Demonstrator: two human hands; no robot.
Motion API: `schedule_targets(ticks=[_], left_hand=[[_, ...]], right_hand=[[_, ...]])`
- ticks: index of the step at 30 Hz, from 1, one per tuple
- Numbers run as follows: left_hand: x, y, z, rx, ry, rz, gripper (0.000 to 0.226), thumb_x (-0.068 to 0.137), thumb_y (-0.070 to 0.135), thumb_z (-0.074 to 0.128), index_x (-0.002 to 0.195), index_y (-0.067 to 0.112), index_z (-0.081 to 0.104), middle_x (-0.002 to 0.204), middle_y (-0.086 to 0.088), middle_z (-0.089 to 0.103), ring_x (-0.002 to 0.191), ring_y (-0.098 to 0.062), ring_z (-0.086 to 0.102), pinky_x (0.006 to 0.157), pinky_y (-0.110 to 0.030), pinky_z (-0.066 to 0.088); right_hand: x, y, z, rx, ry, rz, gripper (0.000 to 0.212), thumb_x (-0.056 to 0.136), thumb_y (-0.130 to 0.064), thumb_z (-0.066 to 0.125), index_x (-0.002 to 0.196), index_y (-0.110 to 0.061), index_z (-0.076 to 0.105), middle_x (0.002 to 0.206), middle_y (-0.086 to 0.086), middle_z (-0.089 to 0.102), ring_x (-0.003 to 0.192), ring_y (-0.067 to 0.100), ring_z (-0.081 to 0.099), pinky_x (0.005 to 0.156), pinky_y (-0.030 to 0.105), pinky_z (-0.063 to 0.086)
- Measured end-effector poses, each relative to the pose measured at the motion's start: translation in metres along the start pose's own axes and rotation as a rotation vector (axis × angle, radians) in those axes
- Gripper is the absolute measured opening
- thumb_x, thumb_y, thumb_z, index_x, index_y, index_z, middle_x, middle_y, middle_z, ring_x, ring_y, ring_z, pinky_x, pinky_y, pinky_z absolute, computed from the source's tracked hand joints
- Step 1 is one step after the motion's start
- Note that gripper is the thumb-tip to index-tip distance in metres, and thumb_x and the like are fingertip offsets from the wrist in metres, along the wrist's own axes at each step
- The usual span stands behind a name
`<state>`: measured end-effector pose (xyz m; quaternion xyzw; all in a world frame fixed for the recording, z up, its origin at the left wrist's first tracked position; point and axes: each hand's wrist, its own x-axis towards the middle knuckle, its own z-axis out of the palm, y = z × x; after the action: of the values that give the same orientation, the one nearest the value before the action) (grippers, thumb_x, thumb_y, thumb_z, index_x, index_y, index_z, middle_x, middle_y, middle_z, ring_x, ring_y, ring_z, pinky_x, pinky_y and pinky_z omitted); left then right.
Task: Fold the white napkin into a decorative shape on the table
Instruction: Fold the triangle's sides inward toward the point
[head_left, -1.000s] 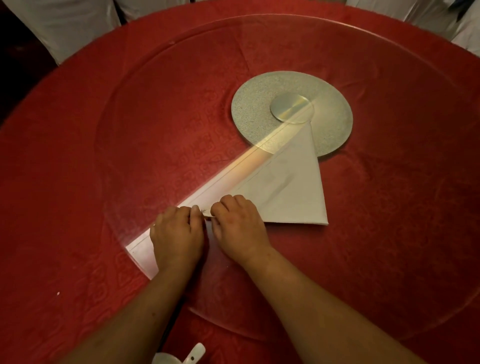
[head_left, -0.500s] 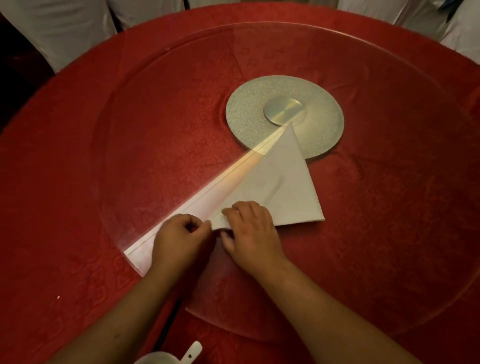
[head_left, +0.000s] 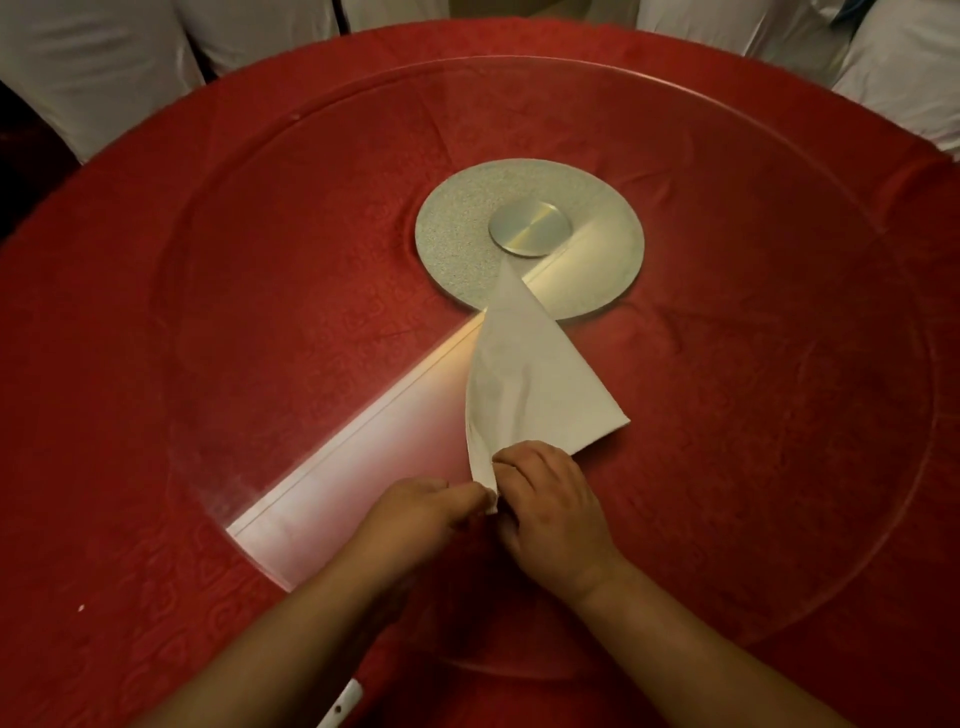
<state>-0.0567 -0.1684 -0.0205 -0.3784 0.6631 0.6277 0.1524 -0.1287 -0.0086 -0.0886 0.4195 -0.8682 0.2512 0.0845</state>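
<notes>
The white napkin (head_left: 530, 384) lies as a long folded triangle on the glass turntable (head_left: 260, 218) that covers the middle of the red-clothed surface (head_left: 93, 467), its far tip reaching onto the grey round base (head_left: 457, 228) at the centre and its near corner gathered up between the two hands. The left hand (head_left: 415, 514) comes in from the near left with its fingertips drawn together on that near corner, and the right hand (head_left: 556, 504) curls over the same corner from the right, thumb and fingers closed on the cloth, so both hands are pinching the napkin at one point, close beside each other. The left edge of the napkin rises in a soft ridge toward the hands, while the right corner lies flat on the glass. The cloth looks light and limp; it will sag and bunch wherever it is not held, and it will likely slide easily on the smooth glass, so a pull from one corner may drag the whole triangle rather than crease it. Taking hold at corners and along folded edges, with one hand pinning the layers down while the other moves, seems the surest way to keep the layers aligned. The shape appears only partly formed.
</notes>
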Motion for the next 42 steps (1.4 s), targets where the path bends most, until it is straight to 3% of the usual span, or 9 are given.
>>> schedule_targets(ticks=[4, 7, 10, 15, 22, 27, 29, 32, 42], left_hand=[[0.005, -0.003, -0.007, 0.080, 0.110, 0.044, 0.035, 0.072, 0.054, 0.065, 0.062, 0.022, 0.075, 0.055, 0.006, 0.067, 0.048, -0.013, 0.059, 0.046, -0.023, 0.045], [0.026, -0.012, -0.021, 0.472, 0.359, 0.383, 0.022, 0.087, 0.055, 0.056, 0.093, 0.041, 0.071, 0.085, 0.012, 0.076, 0.072, -0.008, 0.069, 0.061, -0.033, 0.053], [0.054, -0.017, -0.029, 1.082, 0.329, 0.763, 0.042, 0.098, 0.050, 0.046, 0.134, 0.037, 0.063, 0.134, 0.001, 0.065, 0.115, -0.022, 0.061, 0.090, -0.044, 0.052], [0.077, -0.018, -0.020, 1.350, 0.190, 0.783, 0.052, 0.102, 0.055, 0.030, 0.148, 0.041, 0.051, 0.150, -0.007, 0.055, 0.131, -0.034, 0.050, 0.102, -0.053, 0.042], [0.081, -0.031, -0.015, 1.115, 0.293, 0.836, 0.044, 0.098, 0.042, 0.041, 0.136, 0.043, 0.063, 0.144, -0.001, 0.060, 0.128, -0.032, 0.048, 0.103, -0.052, 0.034], [0.091, -0.012, -0.007, 0.697, 0.287, 0.720, 0.034, 0.093, 0.040, 0.042, 0.091, 0.052, 0.074, 0.115, 0.015, 0.063, 0.111, -0.019, 0.053, 0.098, -0.050, 0.040], [0.096, -0.001, -0.004, 0.553, 0.265, 0.631, 0.037, 0.094, 0.050, 0.039, 0.068, 0.058, 0.064, 0.098, 0.021, 0.060, 0.101, -0.017, 0.056, 0.095, -0.053, 0.043], [0.107, 0.009, -0.003, 0.570, 0.246, 0.532, 0.046, 0.089, 0.072, 0.037, 0.070, 0.047, 0.071, 0.092, 0.018, 0.062, 0.097, -0.016, 0.059, 0.095, -0.052, 0.046], [0.124, 0.018, 0.006, 0.490, 0.312, 0.353, 0.032, 0.088, 0.059, 0.060, 0.074, 0.031, 0.069, 0.074, 0.011, 0.070, 0.077, -0.014, 0.066, 0.068, -0.035, 0.051]], right_hand=[[-0.007, 0.005, -0.008, -0.008, 0.039, -0.142, 0.017, 0.082, -0.015, 0.067, 0.098, -0.012, 0.070, 0.107, 0.005, 0.068, 0.106, 0.027, 0.062, 0.098, 0.038, 0.047], [-0.019, 0.010, -0.014, -0.042, -0.063, -0.270, 0.014, 0.083, -0.014, 0.067, 0.097, -0.012, 0.070, 0.104, 0.005, 0.069, 0.101, 0.027, 0.064, 0.096, 0.039, 0.049], [-0.035, 0.013, -0.016, -0.070, -0.206, -0.344, 0.011, 0.089, -0.018, 0.062, 0.099, -0.015, 0.067, 0.102, 0.003, 0.067, 0.098, 0.025, 0.062, 0.091, 0.040, 0.050], [-0.048, 0.015, -0.018, -0.095, -0.301, -0.338, 0.018, 0.096, -0.028, 0.057, 0.113, -0.022, 0.062, 0.118, 0.001, 0.063, 0.112, 0.022, 0.056, 0.097, 0.037, 0.048], [-0.012, 0.012, -0.040, 0.181, -0.263, -0.028, 0.013, 0.098, -0.032, 0.055, 0.103, -0.022, 0.062, 0.100, -0.006, 0.062, 0.094, 0.014, 0.056, 0.082, 0.031, 0.048], [0.088, 0.033, -0.048, 0.295, -0.134, 0.326, 0.025, 0.099, -0.036, 0.055, 0.078, -0.026, 0.047, 0.068, -0.010, 0.049, 0.068, 0.016, 0.053, 0.061, 0.033, 0.035], [0.131, 0.050, -0.042, 0.300, -0.165, 0.413, 0.024, 0.097, -0.034, 0.058, 0.076, -0.024, 0.051, 0.069, -0.009, 0.053, 0.070, 0.018, 0.055, 0.060, 0.034, 0.037], [0.180, 0.073, -0.025, 0.220, -0.243, 0.466, 0.020, 0.097, -0.036, 0.058, 0.082, -0.023, 0.056, 0.078, -0.007, 0.055, 0.077, 0.018, 0.054, 0.058, 0.028, 0.032], [0.215, 0.104, 0.022, 0.007, -0.315, 0.523, 0.023, 0.098, -0.035, 0.056, 0.105, -0.013, 0.062, 0.108, 0.010, 0.068, 0.103, 0.032, 0.061, 0.073, 0.032, 0.036]])
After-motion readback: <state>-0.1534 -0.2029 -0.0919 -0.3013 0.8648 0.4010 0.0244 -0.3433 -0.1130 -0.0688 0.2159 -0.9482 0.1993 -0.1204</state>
